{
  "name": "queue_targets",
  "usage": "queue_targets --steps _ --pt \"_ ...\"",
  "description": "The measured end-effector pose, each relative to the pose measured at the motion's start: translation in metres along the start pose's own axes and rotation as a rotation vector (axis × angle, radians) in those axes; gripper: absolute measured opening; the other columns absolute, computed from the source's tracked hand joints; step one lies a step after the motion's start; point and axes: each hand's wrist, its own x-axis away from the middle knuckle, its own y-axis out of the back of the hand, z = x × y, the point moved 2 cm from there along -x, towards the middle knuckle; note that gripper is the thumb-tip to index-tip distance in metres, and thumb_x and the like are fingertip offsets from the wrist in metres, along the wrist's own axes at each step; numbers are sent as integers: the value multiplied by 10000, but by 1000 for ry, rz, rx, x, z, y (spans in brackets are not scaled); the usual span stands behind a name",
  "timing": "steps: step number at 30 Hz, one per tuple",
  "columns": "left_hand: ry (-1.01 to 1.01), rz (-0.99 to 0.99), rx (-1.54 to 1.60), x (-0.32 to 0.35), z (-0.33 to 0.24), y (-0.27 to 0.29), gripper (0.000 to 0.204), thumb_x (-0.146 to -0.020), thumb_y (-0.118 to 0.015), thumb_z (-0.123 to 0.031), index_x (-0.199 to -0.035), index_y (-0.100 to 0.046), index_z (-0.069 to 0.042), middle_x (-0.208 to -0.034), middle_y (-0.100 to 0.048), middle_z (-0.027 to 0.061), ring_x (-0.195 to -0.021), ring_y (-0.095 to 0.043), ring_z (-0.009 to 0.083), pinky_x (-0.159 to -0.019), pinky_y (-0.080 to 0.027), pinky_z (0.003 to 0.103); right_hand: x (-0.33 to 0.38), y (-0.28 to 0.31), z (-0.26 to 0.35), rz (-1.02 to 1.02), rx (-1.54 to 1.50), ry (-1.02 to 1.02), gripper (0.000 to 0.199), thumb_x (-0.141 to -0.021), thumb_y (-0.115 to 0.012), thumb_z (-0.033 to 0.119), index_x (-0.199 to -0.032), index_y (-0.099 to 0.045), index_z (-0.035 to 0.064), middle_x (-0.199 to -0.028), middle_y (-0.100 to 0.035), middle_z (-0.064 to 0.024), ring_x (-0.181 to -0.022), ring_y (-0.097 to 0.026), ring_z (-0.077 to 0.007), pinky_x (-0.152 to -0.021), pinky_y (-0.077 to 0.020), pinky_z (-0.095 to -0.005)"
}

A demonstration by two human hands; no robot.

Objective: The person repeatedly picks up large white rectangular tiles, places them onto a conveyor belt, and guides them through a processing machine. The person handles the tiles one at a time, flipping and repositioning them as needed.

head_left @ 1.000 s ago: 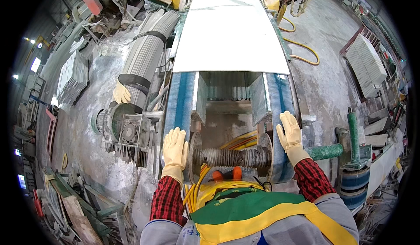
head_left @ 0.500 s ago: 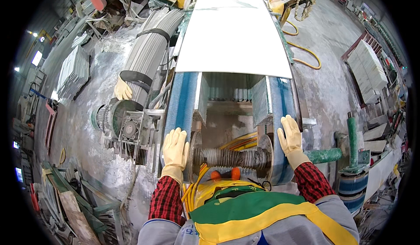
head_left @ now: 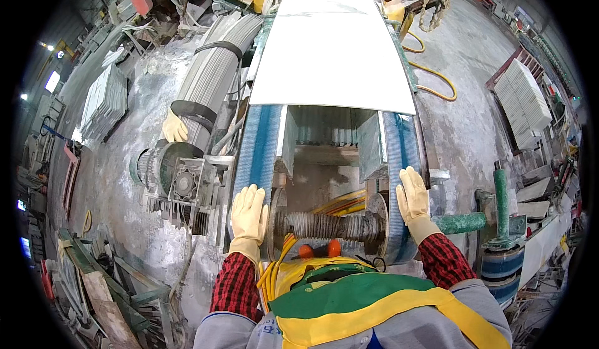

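Observation:
My left hand [head_left: 249, 219], in a cream rubber glove, lies flat with fingers stretched forward on the near end of the left blue conveyor belt [head_left: 259, 143]. On the right blue conveyor belt [head_left: 399, 143], my right hand [head_left: 413, 200] rests in a matching glove, its fingers also straight. Neither hand grips anything. A large white slab [head_left: 334, 56] spans both belts farther out, its near edge well beyond my fingertips. Between my hands runs a ribbed roller shaft [head_left: 331, 226] with round end discs.
A geared electric motor [head_left: 181, 177] stands left of the belts, below a strapped bundle of grey strips [head_left: 209, 81] with a loose cream glove [head_left: 175, 126]. Scrap boards [head_left: 106, 299] lie at lower left. A green pipe [head_left: 462, 222] juts out right. Stacked slabs [head_left: 523, 96] stand farther right.
My view has shifted very slightly. Both hands stay on the belts, and the slab's near edge looks almost unchanged.

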Motion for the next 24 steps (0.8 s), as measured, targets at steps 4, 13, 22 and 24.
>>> queue_targets --steps 4,13,22,24 --pt "-12 -2 7 1 -1 2 433 -961 -698 -177 -1370 -640 -46 -1448 -632 227 -1370 -565 455 -1220 -394 542 4 -3 -3 -8 3 8 439 -936 -703 94 -1355 -619 -4 -1364 -637 -256 -1275 -587 -462 -1132 -464 -519" --pt "-24 -29 24 8 1 -1 441 -946 -711 -184 -1366 -645 -68 -1449 -632 219 -1370 -563 463 -1210 -400 560 21 -11 -10 -69 24 29 453 -938 -719 112 -1369 -624 9 -1388 -636 -266 -1290 -584 -466 -1146 -458 -520" --pt "41 -86 86 -45 20 -7 343 -983 -697 -172 -1303 -683 -48 -1249 -714 257 -1143 -671 474 -1033 -531 524 -18 -8 -12 -138 -42 -43 353 -908 -715 169 -1209 -660 -7 -1134 -683 -218 -1058 -647 -429 -999 -515 -511" --pt "-167 -166 29 -57 15 -8 414 -978 -697 -187 -1353 -642 -22 -1358 -644 284 -1245 -608 487 -1081 -490 530 -23 -10 -12 -233 70 60 354 -910 -694 156 -1220 -644 -7 -1143 -661 -213 -1091 -627 -423 -1004 -506 -516"
